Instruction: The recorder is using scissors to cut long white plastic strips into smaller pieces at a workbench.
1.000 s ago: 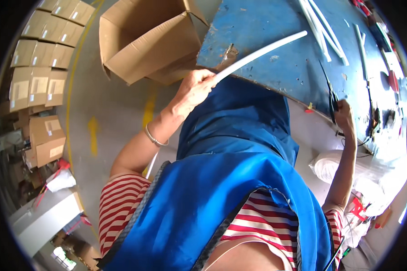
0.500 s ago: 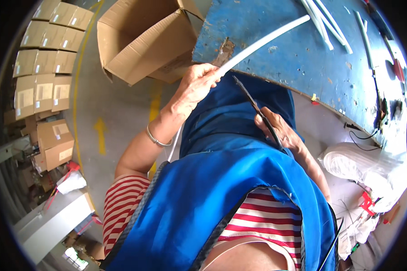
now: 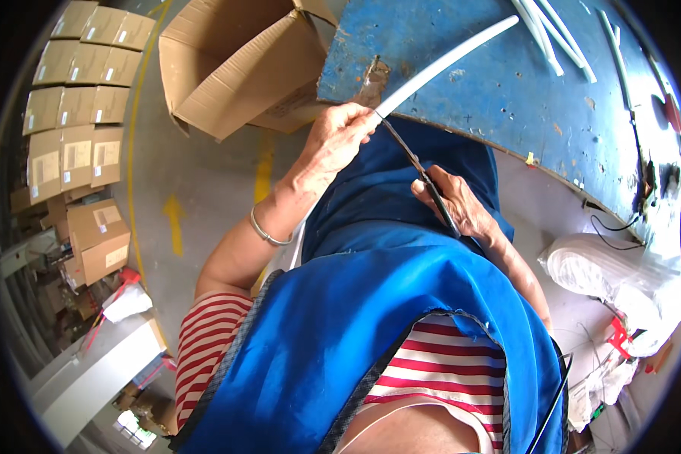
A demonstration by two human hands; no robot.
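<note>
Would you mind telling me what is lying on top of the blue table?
On the blue table rests the long white tube held by the left hand, with more white tubes farther back. The right hand holds a dark tool. The table's far edge is out of view.

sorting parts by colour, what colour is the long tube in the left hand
White. The tube, gripped by the left hand, shows best in the head view.
</note>
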